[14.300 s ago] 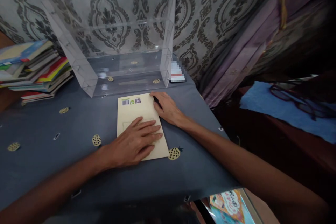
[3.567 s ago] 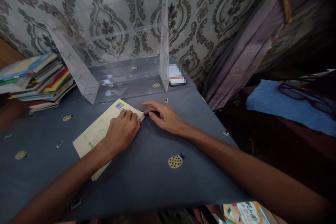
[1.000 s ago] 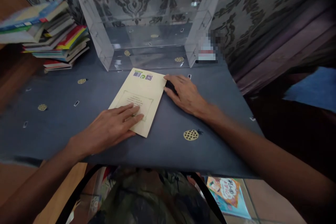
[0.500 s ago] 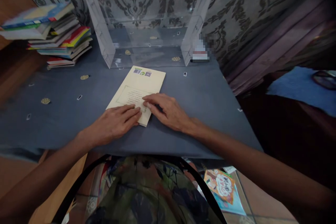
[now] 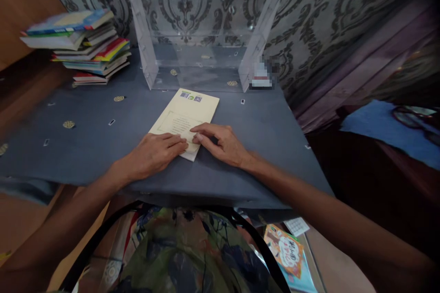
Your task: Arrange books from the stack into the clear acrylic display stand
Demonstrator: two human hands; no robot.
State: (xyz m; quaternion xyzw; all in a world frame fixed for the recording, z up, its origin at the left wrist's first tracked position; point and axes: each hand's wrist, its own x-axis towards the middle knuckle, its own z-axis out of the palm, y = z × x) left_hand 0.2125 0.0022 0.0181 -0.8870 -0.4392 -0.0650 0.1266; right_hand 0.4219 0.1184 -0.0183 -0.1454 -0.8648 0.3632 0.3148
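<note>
A cream-coloured book (image 5: 195, 109) lies on the cloth-covered table, slanted, its back cover up with a barcode at the far end and a framed block of text. My left hand (image 5: 160, 151) rests flat on its near left corner, fingers together and stretched out; its thumb is hidden. On the book's near right part, my right hand (image 5: 222, 144) touches the cover with its fingertips. A gap shows between its bent forefinger and thumb, and the other fingers are mostly hidden. The near end of the book looks slightly parted.
Behind the book stands a clear plastic shelf (image 5: 146, 62) against the patterned wall. A leaning stack of books (image 5: 92, 50) is at the back left. Right of the shelf sits a blurred-out item (image 5: 261, 75). Below the table edge lies an orange-covered book (image 5: 287, 252); glasses (image 5: 412, 116) rest on blue cloth at right.
The view has shifted slightly, so the shelf and book stack appear further right. Both hands stay on the book in almost the same pose.
</note>
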